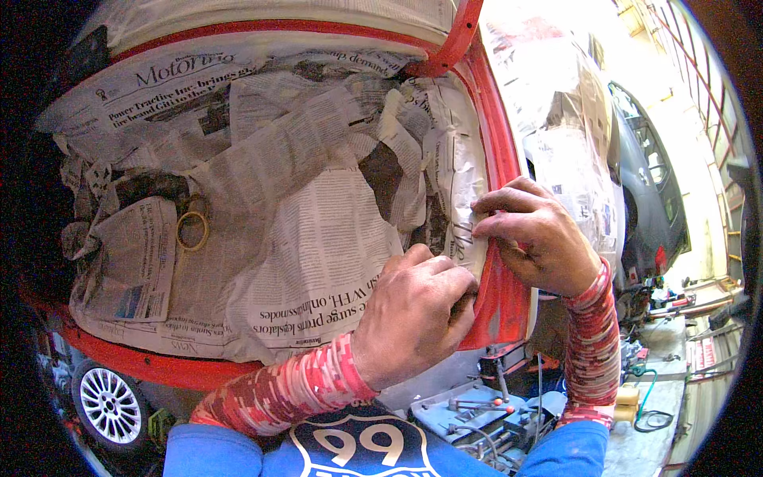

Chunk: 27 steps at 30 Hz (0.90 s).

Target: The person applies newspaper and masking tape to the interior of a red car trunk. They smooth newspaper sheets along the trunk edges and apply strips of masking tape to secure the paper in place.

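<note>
Sheets of newspaper [326,230] line a red-painted car body opening, overlapping and crumpled in places. My right hand [544,234] is bent over the right red rim [507,310], its thumb and fingertips closed at the edge of the newspaper strip there. Just below and to the left, my left hand [417,310] lies at the same paper edge with its fingers curled in. Whatever those fingers may hold is hidden under the hand. A yellowish ring, like a roll of tape [182,230], rests on the papers at the left.
A red hinge-like arm [457,40] rises at the top of the opening. Below stand a silver-spoked wheel [110,404] and a grey-blue tray [453,413] with tools. A dark car [648,171], plastic-draped bodywork [568,167] and a cluttered floor [668,374] lie to the right.
</note>
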### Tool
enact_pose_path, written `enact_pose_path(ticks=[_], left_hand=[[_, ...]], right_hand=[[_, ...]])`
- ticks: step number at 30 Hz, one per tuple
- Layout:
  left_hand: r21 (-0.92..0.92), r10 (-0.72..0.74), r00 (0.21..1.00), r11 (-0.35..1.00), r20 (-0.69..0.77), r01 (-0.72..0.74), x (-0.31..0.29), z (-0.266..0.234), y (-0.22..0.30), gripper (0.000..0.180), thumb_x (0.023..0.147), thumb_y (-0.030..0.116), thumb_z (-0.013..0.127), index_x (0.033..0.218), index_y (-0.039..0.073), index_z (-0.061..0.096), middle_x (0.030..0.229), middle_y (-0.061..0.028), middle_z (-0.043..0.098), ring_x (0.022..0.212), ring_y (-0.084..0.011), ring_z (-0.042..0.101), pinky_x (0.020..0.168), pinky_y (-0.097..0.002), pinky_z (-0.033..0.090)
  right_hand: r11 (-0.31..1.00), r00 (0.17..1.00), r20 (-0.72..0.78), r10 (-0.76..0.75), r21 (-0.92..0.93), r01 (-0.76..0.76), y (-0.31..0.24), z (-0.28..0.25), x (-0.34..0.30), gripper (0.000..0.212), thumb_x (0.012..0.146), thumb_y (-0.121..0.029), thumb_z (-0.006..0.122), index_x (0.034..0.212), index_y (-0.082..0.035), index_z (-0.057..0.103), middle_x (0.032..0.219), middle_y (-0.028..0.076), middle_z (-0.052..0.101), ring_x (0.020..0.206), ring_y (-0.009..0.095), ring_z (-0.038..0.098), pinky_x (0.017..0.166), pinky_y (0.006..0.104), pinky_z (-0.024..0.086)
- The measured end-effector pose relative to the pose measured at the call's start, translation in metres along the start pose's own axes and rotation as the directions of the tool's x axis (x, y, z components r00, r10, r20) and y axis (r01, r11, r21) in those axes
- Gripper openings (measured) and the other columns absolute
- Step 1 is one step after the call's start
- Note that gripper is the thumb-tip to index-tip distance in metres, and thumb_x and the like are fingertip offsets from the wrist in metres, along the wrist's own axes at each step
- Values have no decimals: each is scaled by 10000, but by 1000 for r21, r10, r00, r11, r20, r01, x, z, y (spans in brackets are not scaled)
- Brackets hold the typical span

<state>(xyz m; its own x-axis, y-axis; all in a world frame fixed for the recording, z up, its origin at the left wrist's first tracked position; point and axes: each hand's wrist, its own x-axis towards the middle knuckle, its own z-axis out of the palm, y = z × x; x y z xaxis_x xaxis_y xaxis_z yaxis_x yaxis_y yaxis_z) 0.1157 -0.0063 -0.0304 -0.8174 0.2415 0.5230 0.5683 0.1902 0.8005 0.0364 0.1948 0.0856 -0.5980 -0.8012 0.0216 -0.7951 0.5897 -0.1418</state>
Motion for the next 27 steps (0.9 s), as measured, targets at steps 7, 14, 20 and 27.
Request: enact_pose_path(ticks=[7,14,20,27], left_hand=[[2,2,1000,1000,-20,-2,-2,1,-1,140,810,79,768,948,60,748,866,-109,708,809,-322,645,774,-434,521],[-69,-30,998,997,-49,27,-3,-2,-3,104,817,72,756,918,52,740,858,-123,722,809,-324,667,777,-426,519],[-131,-8,1000,991,1,8,-1,-1,-2,105,808,71,764,908,54,739,858,-118,731,811,-322,666,780,-426,521],[-31,49,999,998,-1,-49,-2,0,-3,163,783,64,782,936,73,730,883,-98,711,836,-318,651,780,-433,523]], right_hand=[[1000,1000,-3,3,7,-3,1,0,-1,262,780,-54,742,1038,-84,771,1213,124,740,1090,360,659,973,466,545],[999,999,3,39,15,-39,-3,-1,-6,300,758,-50,737,1052,-94,768,1229,122,740,1109,361,657,991,468,540],[999,999,-7,39,13,-39,-1,2,-5,298,755,-24,718,1042,-91,758,1218,118,740,1108,362,656,997,469,535],[999,999,-34,36,-8,-36,-4,4,-4,276,758,-18,712,1021,-92,751,1199,110,740,1083,357,651,988,469,534]])
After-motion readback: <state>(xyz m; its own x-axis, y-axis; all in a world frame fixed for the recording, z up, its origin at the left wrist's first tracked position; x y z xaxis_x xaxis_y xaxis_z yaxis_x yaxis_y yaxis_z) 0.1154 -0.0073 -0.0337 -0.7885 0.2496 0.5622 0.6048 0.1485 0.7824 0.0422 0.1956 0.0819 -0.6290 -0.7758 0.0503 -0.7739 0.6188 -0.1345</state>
